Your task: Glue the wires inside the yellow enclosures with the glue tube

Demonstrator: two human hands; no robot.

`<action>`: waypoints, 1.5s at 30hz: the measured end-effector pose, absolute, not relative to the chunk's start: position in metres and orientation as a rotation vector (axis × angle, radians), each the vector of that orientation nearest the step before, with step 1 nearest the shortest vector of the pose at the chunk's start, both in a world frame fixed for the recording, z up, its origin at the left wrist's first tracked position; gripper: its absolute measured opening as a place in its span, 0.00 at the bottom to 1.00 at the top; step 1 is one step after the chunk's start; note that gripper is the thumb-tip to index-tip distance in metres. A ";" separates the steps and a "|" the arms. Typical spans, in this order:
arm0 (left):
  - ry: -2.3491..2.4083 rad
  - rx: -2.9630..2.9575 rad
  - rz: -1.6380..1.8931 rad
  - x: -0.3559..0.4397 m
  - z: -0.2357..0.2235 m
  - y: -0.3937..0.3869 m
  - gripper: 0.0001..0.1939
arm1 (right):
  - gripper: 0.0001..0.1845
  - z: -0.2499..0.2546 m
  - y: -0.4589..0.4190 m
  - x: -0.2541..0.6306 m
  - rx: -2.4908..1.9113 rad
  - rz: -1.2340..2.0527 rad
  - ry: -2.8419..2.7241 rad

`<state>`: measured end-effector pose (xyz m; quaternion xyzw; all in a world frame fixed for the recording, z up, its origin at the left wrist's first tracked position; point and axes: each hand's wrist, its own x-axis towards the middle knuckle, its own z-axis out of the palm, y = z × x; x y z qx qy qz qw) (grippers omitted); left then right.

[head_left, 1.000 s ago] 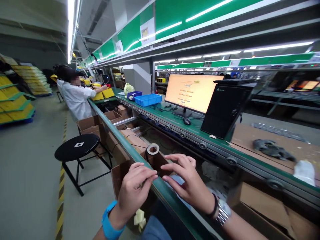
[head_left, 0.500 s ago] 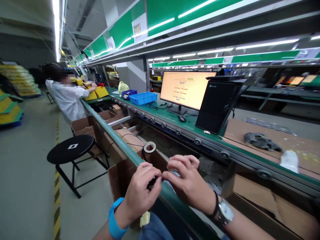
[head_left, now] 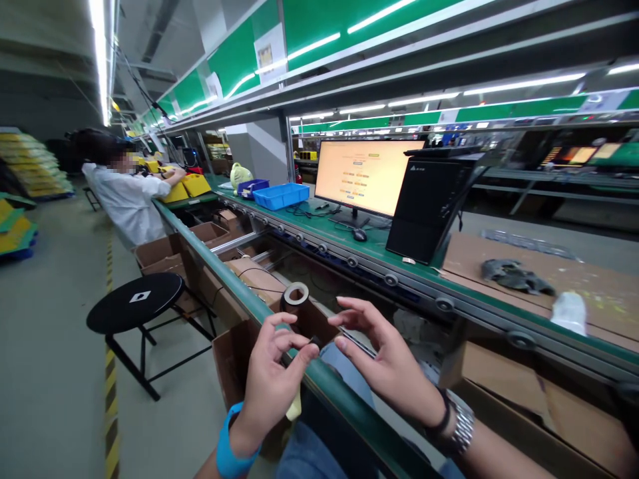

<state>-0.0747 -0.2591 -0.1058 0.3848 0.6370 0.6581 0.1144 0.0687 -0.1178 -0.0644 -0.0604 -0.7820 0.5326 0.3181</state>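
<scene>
Left hand: thumb and forefinger of the left hand [head_left: 274,372] closed on a small dark piece [head_left: 314,341].
Right hand: the right hand [head_left: 394,362] grips a thin metallic tool [head_left: 360,342] – beside the piece, apart from it.
Handling: apparently close fingertip work; a light, steady pinch seems called for.
Table: green top [head_left: 378,241], bearing a monitor [head_left: 362,174], mouse [head_left: 359,234] and blue tray [head_left: 282,197].
Room: black stool [head_left: 134,303]; person in white [head_left: 124,203] – farther along.

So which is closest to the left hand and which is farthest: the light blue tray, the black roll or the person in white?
Nearest to the left hand first:
1. Black roll: just ahead.
2. Light blue tray: ahead, on the bench.
3. Person in white: far ahead, left.
</scene>
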 end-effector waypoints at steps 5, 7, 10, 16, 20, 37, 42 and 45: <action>1.875 1.272 1.868 -0.060 -0.095 -0.263 0.22 | 0.33 -0.059 -0.122 0.072 -0.138 1.748 -1.980; 1.868 1.302 1.826 -0.059 -0.094 -0.264 0.20 | 0.33 -0.058 -0.123 0.073 -0.141 1.788 -1.970; 1.873 1.368 1.802 -0.062 -0.094 -0.264 0.13 | 0.33 -0.056 -0.123 0.073 -0.124 1.761 -1.911; 1.867 1.485 1.735 -0.065 -0.088 -0.263 0.05 | 0.38 -0.061 -0.122 0.076 -0.105 1.293 -2.013; 1.970 1.654 1.682 -0.062 -0.082 -0.263 0.05 | 0.38 -0.060 -0.120 0.081 -0.078 0.844 -2.160; 2.087 1.034 1.949 -0.110 -0.128 -0.249 0.13 | 0.09 -0.073 -0.124 0.084 0.322 0.262 -2.270; 2.027 0.719 2.143 -0.172 -0.166 -0.263 0.29 | 0.37 -0.118 -0.132 0.066 -0.007 1.110 -2.113; 2.000 0.608 2.133 -0.189 -0.180 -0.273 0.36 | 0.50 -0.147 -0.145 0.059 0.084 1.186 -2.353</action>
